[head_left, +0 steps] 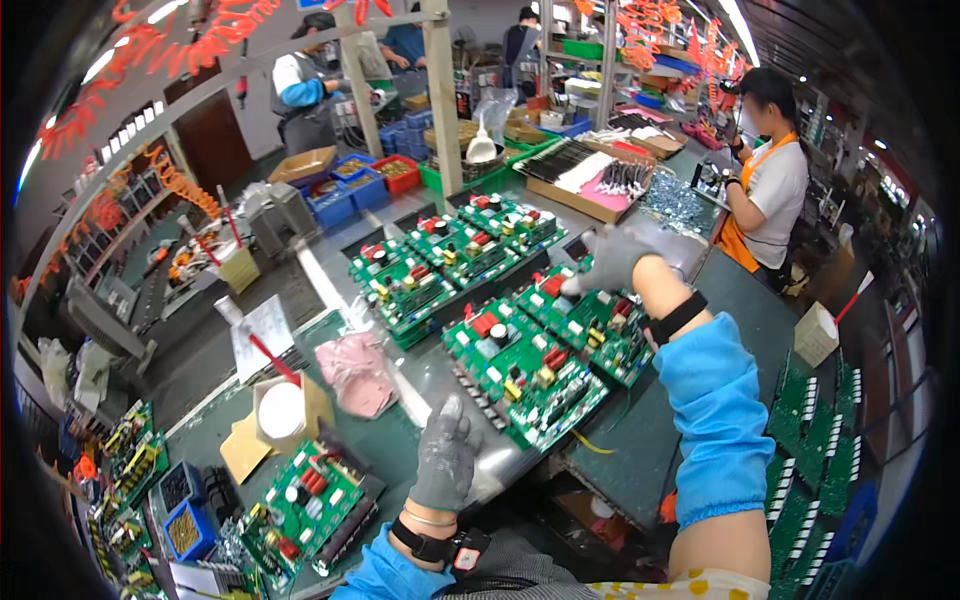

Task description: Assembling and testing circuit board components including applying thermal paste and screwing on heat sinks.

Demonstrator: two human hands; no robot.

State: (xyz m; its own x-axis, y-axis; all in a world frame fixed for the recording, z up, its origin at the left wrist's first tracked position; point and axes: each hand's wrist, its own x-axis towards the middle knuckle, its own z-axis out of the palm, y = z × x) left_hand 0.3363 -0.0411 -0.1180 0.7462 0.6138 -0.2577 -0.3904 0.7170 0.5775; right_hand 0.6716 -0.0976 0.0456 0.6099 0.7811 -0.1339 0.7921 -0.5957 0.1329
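Note:
Both hands wear grey gloves, with blue sleeves on the forearms. My left hand [445, 458], fingers stretched out and holding nothing visible, hovers over the shiny metal surface beside a large green circuit board [530, 405]. Farther right, my right hand [615, 262] reaches over a second green circuit board [628, 345], its thumb and fingers apart. Slight blur hides whether its fingertips touch the board. Red, white, yellow and black components cover both boards. Behind them lie more populated circuit boards [400, 285] in a row.
A pink cloth [357, 375] and a box with a white round opening [282, 410] lie left. Another circuit board [315, 505] sits near the blue parts bin [185, 530]. Bare green boards [805, 420] stand at right. A co-worker [775, 190] works beyond; orange coiled hoses [190, 50] hang overhead.

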